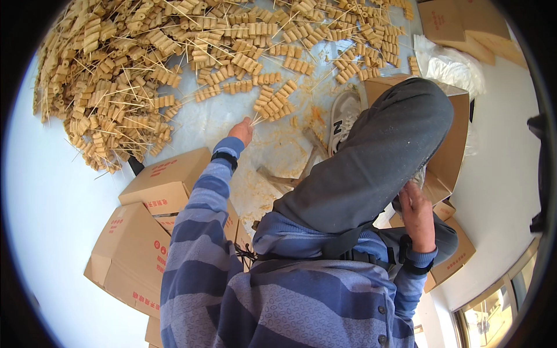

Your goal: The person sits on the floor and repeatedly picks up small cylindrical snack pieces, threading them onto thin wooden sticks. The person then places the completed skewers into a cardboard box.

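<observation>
Fingers of the left hand (pixel 242 131) are pinched narrow around the bare ends of a small bunch of skewers (pixel 272 103). The bunch fans away from the fingertips, each stick strung with short tan cylindrical pieces. Exact stick count in the bunch: cannot tell, roughly four or five.

Right hand (pixel 416 210): fingers curled, resting against the raised grey-trousered knee (pixel 377 156) and the edge of an open cardboard box (pixel 449 156). Whether it holds anything: cannot tell; fingertips are hidden behind the knee.

Counts:
- Hands in view: two, both the person's own, each with a dark band at the wrist and a blue-striped sleeve.
- Skewer pile (pixel 145 69): one broad heap spread over the pale floor (pixel 52 197) across the top of the view; sticks far too many to count, lying crossed in all directions.
- Flat or folded cardboard boxes (pixel 145 232) at the lower left: about three, overlapping, with red print.
- Further boxes (pixel 458 23) at the top right: about two.
- White plastic bag (pixel 449 64): one, crumpled, just beside the open box.
- Shoe (pixel 343 116): one grey and white trainer, set on the stained floor patch near the held bunch.

The held bunch sits at the near edge of the heap, touching neighbouring skewers.
</observation>
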Action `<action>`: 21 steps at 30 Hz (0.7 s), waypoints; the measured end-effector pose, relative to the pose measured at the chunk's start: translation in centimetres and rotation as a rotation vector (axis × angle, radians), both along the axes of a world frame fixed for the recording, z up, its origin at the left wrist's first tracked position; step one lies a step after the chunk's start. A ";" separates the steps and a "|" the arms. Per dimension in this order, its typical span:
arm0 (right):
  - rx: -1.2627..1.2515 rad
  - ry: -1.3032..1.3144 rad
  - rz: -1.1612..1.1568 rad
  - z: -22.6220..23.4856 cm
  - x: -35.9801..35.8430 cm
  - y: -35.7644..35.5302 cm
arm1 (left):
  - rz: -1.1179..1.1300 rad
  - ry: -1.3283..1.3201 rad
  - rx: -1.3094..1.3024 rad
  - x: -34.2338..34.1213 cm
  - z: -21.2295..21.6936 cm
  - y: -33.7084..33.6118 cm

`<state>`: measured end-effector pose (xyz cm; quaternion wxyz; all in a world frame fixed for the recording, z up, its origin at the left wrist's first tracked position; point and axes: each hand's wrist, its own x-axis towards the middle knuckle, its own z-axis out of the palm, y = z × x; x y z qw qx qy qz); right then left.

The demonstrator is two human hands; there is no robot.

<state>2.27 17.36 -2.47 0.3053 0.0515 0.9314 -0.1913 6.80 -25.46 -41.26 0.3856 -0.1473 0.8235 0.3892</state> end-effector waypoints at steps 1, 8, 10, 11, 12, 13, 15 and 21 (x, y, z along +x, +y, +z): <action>-0.012 0.057 -0.027 0.8 -0.5 -0.3 | 0.076 -0.098 0.113 0.1 1.1 0.1; -0.564 0.203 -0.334 7.1 -2.2 -5.9 | 0.777 -0.264 1.093 -0.6 15.9 1.9; -0.723 0.111 -0.356 7.2 -1.9 -8.6 | 0.784 -0.218 1.134 -1.8 20.1 3.0; -0.755 0.031 -0.352 6.6 -2.0 -9.9 | 0.776 -0.178 1.207 -2.3 22.0 3.7; -0.782 0.002 -0.262 5.7 -2.3 -11.1 | 0.757 -0.177 1.254 -2.8 23.8 4.3; -0.796 -0.039 -0.187 4.6 -2.7 -12.1 | 0.730 -0.169 1.327 -3.3 25.5 4.9; -0.867 -0.058 -0.197 2.2 -3.3 -14.4 | 0.653 -0.186 1.418 -3.8 28.7 6.4; -1.027 -0.633 -0.357 2.2 -4.1 -14.6 | 0.400 -0.308 1.442 -3.4 35.3 11.9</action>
